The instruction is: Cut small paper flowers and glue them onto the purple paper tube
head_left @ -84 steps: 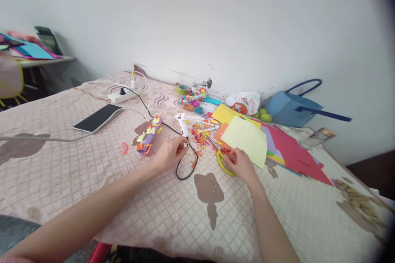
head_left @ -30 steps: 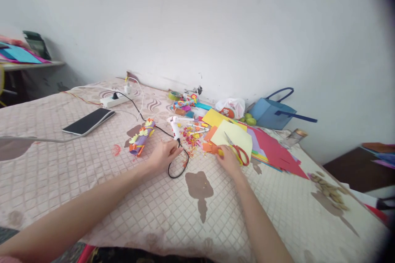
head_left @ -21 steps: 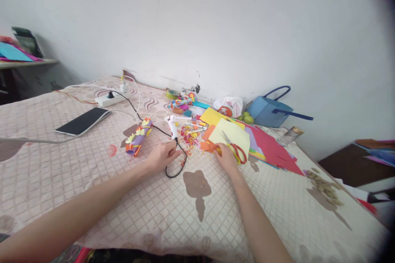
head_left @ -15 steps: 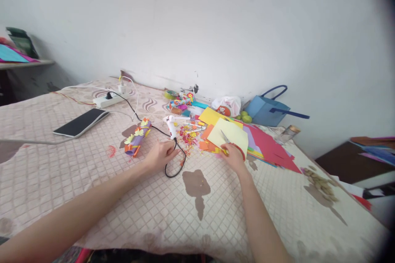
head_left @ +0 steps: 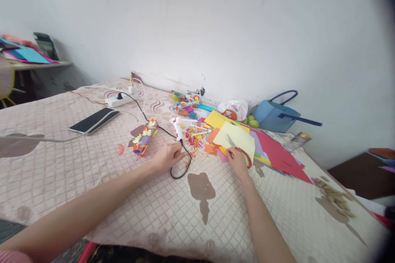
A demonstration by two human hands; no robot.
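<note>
My left hand (head_left: 168, 157) rests on the cloth with its fingers curled closed, beside the black cable of the white glue gun (head_left: 179, 128). Whatever its fingertips hold, if anything, cannot be made out. A purple paper roll (head_left: 145, 137) with yellow flowers and orange strips lies left of that hand. My right hand (head_left: 237, 162) is closed, its fingertips pinching at the edge of a small yellow paper piece (head_left: 221, 149). Scissors (head_left: 245, 154) with orange-red handles lie against this hand, blades over the pale yellow sheet (head_left: 239, 134).
Paper scraps (head_left: 194, 139) lie between the hands. Coloured sheets (head_left: 277, 152), a blue bag (head_left: 276, 116) and a glass jar (head_left: 298, 139) stand or lie to the right. A dark tablet-like device (head_left: 94, 120) and a power strip (head_left: 120, 100) are at left.
The view has turned slightly left, so everything sits further right in the picture. More of the scissors' handles shows beside my right hand. Both hands stay in nearly the same places on the table.
</note>
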